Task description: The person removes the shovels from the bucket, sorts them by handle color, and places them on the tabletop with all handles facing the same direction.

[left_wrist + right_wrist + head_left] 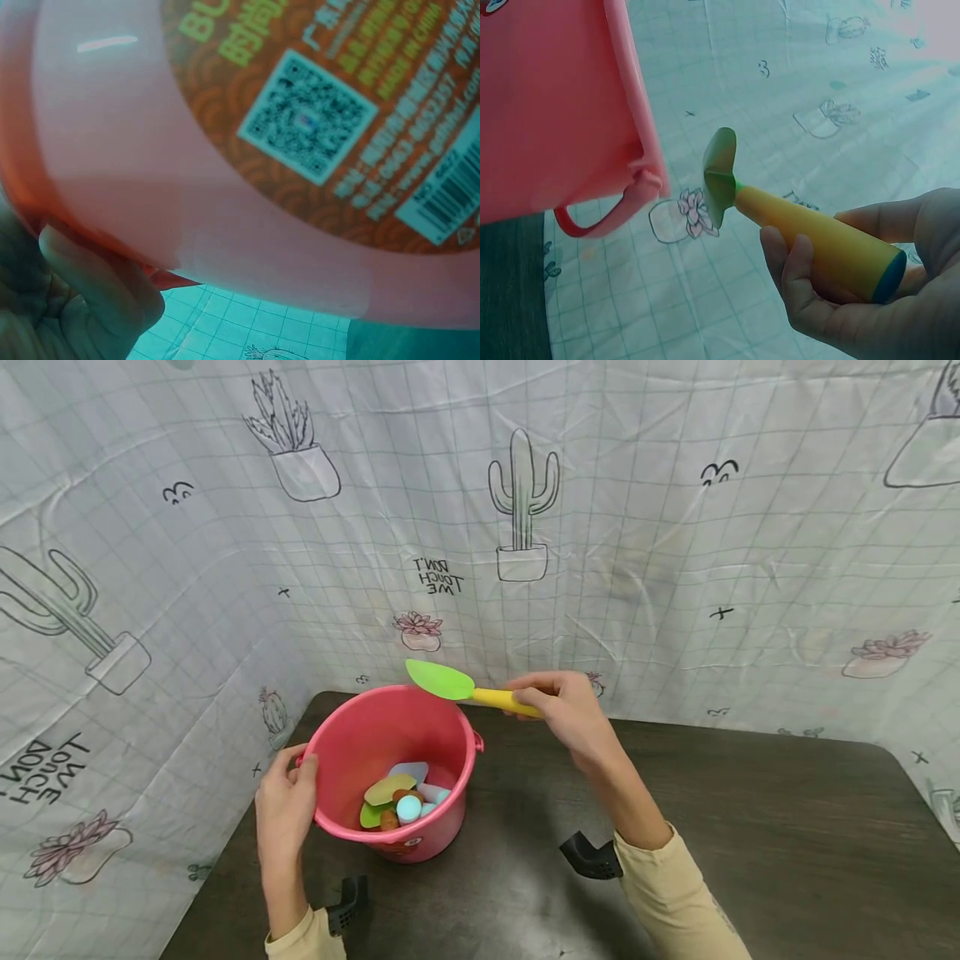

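Observation:
A pink bucket (356, 739) stands on the dark table, its mouth facing up toward the head camera. My left hand (283, 810) grips its rim on the left side, thumb over the edge. Several toy pieces lie at the bottom, among them a yellow piece (390, 788) and a pale blue rounded one (408, 809). My right hand (573, 710) holds a toy trowel by its yellow handle (817, 240). The green blade (441, 680) points left, above the bucket's far rim. In the left wrist view, an orange label (217, 97) with printed codes covers the bucket's side.
A dark wooden table (750, 827) extends to the right of the bucket. Behind and to the left hangs a white cloth (637, 568) with cactus drawings. The bucket's pink handle (607, 221) hangs at its side in the right wrist view.

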Available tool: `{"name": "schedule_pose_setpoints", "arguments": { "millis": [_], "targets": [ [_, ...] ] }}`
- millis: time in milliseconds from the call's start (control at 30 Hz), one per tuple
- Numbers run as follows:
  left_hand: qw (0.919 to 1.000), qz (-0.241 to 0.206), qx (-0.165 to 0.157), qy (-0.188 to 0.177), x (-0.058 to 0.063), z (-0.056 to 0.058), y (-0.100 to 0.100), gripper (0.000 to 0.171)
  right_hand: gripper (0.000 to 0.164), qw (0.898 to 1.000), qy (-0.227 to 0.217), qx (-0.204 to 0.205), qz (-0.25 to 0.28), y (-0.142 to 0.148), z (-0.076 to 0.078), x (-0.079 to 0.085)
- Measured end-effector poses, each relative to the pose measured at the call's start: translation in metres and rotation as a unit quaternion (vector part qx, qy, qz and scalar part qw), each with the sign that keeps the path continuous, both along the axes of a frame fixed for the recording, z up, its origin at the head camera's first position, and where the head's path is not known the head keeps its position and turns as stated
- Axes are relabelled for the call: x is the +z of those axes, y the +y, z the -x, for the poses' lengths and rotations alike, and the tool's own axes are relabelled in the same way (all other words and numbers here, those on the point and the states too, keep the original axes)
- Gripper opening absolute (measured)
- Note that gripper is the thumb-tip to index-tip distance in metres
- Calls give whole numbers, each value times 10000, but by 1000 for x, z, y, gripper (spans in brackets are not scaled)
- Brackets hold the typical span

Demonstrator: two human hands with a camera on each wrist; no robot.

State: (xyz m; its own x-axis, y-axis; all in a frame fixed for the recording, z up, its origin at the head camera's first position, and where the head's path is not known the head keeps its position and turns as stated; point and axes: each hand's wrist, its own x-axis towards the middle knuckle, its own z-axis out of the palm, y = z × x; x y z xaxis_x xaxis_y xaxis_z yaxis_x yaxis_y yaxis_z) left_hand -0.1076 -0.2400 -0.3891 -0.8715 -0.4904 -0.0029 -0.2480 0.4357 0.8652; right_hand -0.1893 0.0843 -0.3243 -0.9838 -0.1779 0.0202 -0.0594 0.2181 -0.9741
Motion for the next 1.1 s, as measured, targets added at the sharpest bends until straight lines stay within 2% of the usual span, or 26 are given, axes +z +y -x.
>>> {"name": "schedule_pose_setpoints", "arguments": {
  "millis": [200, 467, 733, 833, 967, 1100],
  "targets": [
    [10000, 26, 41, 22, 0, 0, 1, 44, 27, 9995, -156, -104, 272, 13, 2, -6],
    [9999, 92, 54, 111, 1, 0, 2, 43, 31, 9927, -609, -121, 1031, 29, 3, -13],
    [10000, 56, 45, 58, 1, -1, 2, 43, 23, 9797, -892, 231, 1778, 46, 4, -21],
    [9999, 80, 47, 67, 1, -1, 2, 42, 25, 9766, -1073, 402, 1822, 51, 4, -22],
    [9999, 105, 42, 78, 0, -1, 2, 42, 36, 9754, -1394, 570, 1611, 56, 3, -23],
    [9999, 117, 51, 67, 1, -1, 3, 43, 45, 9691, -1699, 806, 1597, 58, 2, -26]
  ]
}}
